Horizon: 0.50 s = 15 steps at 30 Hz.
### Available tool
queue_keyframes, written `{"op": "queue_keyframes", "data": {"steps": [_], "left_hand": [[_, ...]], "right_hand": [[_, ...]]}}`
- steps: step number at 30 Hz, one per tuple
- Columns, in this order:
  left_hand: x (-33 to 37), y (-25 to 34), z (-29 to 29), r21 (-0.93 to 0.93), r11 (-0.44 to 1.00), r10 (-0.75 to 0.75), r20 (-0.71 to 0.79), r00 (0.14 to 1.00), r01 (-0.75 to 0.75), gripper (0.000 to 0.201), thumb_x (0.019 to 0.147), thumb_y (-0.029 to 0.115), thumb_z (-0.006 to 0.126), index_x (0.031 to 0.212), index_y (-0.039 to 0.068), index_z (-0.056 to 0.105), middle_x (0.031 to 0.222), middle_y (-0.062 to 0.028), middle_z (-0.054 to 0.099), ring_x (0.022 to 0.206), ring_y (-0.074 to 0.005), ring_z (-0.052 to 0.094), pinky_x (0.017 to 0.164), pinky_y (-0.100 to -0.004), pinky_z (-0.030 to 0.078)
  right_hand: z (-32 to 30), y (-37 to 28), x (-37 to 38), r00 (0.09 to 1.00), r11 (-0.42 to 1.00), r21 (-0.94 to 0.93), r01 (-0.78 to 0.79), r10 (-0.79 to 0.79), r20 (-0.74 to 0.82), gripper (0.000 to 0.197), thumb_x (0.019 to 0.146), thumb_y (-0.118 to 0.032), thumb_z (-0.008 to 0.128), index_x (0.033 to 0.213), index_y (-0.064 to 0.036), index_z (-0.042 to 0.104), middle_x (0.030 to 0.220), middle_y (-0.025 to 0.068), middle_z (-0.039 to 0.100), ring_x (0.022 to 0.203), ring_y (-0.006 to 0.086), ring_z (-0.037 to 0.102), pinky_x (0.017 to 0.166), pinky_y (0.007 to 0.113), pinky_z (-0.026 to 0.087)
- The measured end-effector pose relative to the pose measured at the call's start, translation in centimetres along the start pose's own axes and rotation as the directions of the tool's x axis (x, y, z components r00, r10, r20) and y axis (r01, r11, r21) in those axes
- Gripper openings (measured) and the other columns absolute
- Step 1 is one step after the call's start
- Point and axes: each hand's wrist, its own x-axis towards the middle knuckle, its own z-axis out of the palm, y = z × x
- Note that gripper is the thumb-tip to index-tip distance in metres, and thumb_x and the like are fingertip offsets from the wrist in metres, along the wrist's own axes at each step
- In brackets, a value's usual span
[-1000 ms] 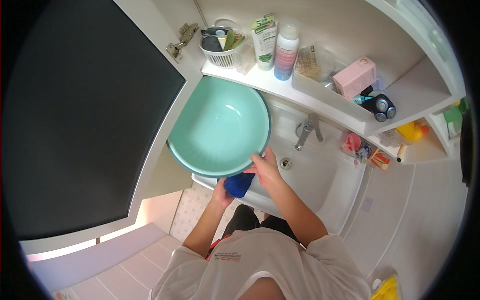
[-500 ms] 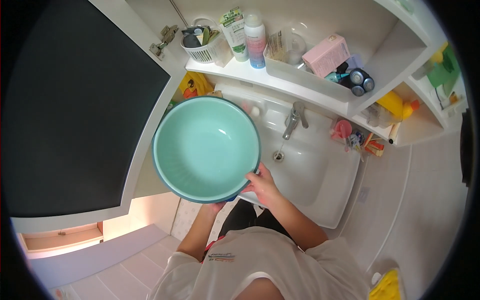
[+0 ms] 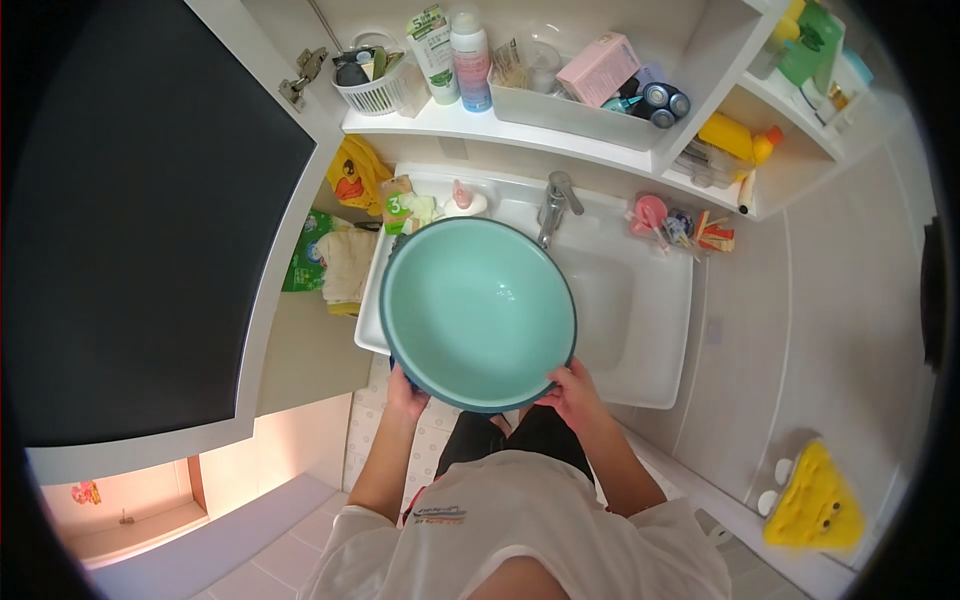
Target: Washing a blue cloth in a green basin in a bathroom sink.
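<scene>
Since a moment ago, the green basin (image 3: 480, 310) is shifting rightward over the white sink (image 3: 655, 330), so the sink's left edge is now showing. The basin is covering the sink's left and middle part and is reaching over its front edge toward us. With our left hand (image 3: 405, 395) we are grasping the rim at its near left; with our right hand (image 3: 573, 393) we are gripping its near right, the thumb lying over the rim. Beside the left hand a small blue thing (image 3: 392, 364) is peeking out, perhaps a cloth, but the basin is hiding too much for us to be sure. On the sink's back edge the faucet (image 3: 556, 205) is standing just behind the basin, and a pump bottle (image 3: 465, 203) nearer the left corner. In our judgement, we are positioning the basin; the next move is calling for a level, two-handed hold, without knocking the faucet.
</scene>
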Motion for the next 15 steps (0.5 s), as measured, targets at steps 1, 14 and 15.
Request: {"op": "queue_keyframes", "data": {"steps": [1,14,15], "left_hand": [[0.0,0.2,-0.3,0.004,1.0,-0.015,-0.057,0.998,0.015,0.048,0.097,0.042,0.048,0.129,0.006,0.053,0.125,-0.0099,0.062,0.11,-0.0245,0.063,0.092,-0.0414,0.054],[-3.9,8.2,5.2,-0.041,0.984,0.176,0.105,0.979,-0.173,0.05,0.092,0.039,0.054,0.129,0.006,0.053,0.123,-0.0139,0.063,0.111,-0.0303,0.062,0.094,-0.0464,0.054],[-4.4,9.0,6.0,-0.06,0.979,0.202,0.181,0.962,-0.195,0.047,0.093,0.036,0.052,0.127,0.004,0.053,0.122,-0.0142,0.063,0.112,-0.0299,0.062,0.095,-0.045,0.053]], "right_hand": [[-0.6,0.5,-0.5,0.999,1.0,0.019,0.016,-0.016,-0.03,0.048,0.086,-0.006,0.055,0.131,0.0005,0.042,0.094,0.0154,0.064,0.073,0.0253,0.07,0.062,0.038,0.062],[-6.9,-0.3,-2.2,0.967,0.997,-0.078,0.026,-0.044,-0.251,0.054,0.087,-0.006,0.056,0.136,0.0015,0.035,0.092,0.0188,0.066,0.07,0.0292,0.071,0.059,0.038,0.063],[-7.4,-0.5,-1.5,0.968,0.997,-0.078,0.021,-0.039,-0.246,0.054,0.087,-0.006,0.056,0.136,0.0015,0.035,0.092,0.0188,0.066,0.07,0.0292,0.071,0.059,0.038,0.063]]}}
